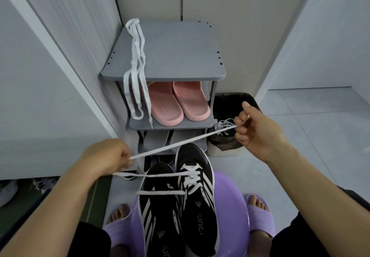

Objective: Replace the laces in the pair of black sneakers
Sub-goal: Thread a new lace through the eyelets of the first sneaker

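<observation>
Two black sneakers with white stripes stand side by side on a purple stool (230, 192) between my feet. The right sneaker (197, 196) has a white lace (180, 143) threaded through its upper eyelets. The left sneaker (160, 212) shows no lacing over its tongue. My left hand (106, 157) grips the lace left of the shoes. My right hand (254, 130) pinches the same lace farther right and higher, so a taut span runs between both hands. A second white lace (137, 70) hangs over the left edge of the grey shoe rack (170, 56).
Pink slippers (176, 102) sit on the rack's middle shelf. A bin with a black liner (226, 124) stands right of the rack, with white laces in it. Grey cabinet panels close in on the left. Tiled floor lies to the right. My feet wear purple slippers.
</observation>
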Tool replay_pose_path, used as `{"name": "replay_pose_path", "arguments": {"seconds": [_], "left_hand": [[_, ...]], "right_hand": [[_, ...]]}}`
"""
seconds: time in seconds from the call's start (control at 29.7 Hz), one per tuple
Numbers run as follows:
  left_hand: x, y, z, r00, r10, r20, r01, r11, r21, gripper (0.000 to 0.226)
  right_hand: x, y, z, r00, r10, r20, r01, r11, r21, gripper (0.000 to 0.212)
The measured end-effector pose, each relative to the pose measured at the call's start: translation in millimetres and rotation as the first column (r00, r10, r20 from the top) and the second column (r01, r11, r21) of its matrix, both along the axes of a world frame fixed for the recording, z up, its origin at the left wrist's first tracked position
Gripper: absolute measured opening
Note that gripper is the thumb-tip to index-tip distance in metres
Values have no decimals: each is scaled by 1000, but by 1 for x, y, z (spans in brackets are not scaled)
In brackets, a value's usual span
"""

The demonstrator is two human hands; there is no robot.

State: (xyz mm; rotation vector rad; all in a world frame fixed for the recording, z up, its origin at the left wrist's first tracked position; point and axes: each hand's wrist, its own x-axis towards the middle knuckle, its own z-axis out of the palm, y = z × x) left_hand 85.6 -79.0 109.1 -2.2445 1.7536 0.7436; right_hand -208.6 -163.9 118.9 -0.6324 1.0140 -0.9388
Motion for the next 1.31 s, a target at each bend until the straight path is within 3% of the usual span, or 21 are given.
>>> {"name": "replay_pose_path", "arguments": {"seconds": [0.07,0.17,0.24,0.27,0.3,0.34,0.37,0.4,0.44,0.51,0.57,0.64,0.71,0.81,0.88,0.94,1.01,1.08,1.11,1.18,1.31], "left_hand": [[11,2,1,984,3,176,-21,994,104,17],[24,8,8,957,7,291,-72,975,212,7],[19,10,9,963,-26,269,-1,995,99,34],[6,11,7,996,-15,92,18,999,-40,51],[-14,14,9,974,3,-225,-39,987,-155,62],[-38,16,14,820,9,-572,-133,976,-175,66],[-60,17,16,612,0,-791,-185,972,-142,62],[-77,17,15,464,1,-886,-214,970,-111,54],[-88,16,12,395,0,-919,-245,964,-105,41],[-91,12,9,420,3,-908,-344,926,-156,15],[-81,9,7,509,24,-861,-419,880,-224,15],[-68,9,6,539,50,-841,-420,881,-216,17],[-54,11,5,628,75,-774,-341,921,-188,17],[-34,14,-1,868,36,-496,-112,986,-125,19],[-30,16,-2,891,24,-453,-45,998,-37,17],[-36,19,-3,908,-49,-417,32,998,-46,11],[-52,20,-5,831,-63,-553,4,994,-108,40],[-74,22,-4,591,4,-807,-115,990,-79,41],[-83,23,-3,502,27,-864,-158,986,-61,34],[-91,23,-6,446,84,-891,-261,965,-40,21],[-94,25,-18,452,205,-868,-390,921,14,9]], "right_hand": [[7,4,-1,997,41,-71,-44,998,-47,34],[17,11,-1,996,43,-73,-48,996,-69,35],[26,20,-2,993,94,-77,-102,989,-107,37],[31,26,-3,984,158,-88,-168,977,-134,37],[38,33,-4,968,232,-93,-245,957,-158,36],[45,40,-4,949,304,-88,-315,932,-180,34],[52,45,-3,929,361,-80,-370,907,-202,33],[58,48,-3,916,393,-78,-401,890,-219,33],[62,50,-2,914,397,-80,-405,886,-227,33],[64,47,-1,936,335,-106,-351,913,-210,31],[60,43,-2,951,253,-180,-283,944,-169,30],[53,39,-5,933,219,-284,-266,954,-139,27],[47,39,-10,891,219,-399,-287,951,-119,25],[40,41,-16,854,197,-482,-276,956,-98,20],[40,44,-19,824,248,-510,-344,933,-103,19],[43,52,-21,786,339,-517,-451,886,-106,16],[50,61,-20,756,414,-508,-539,834,-122,12],[55,68,-18,744,432,-510,-571,807,-148,9],[57,70,-16,749,415,-517,-564,808,-169,8],[56,71,-17,757,337,-560,-526,822,-217,7],[47,72,-25,790,314,-526,-462,870,-174,5]]}}
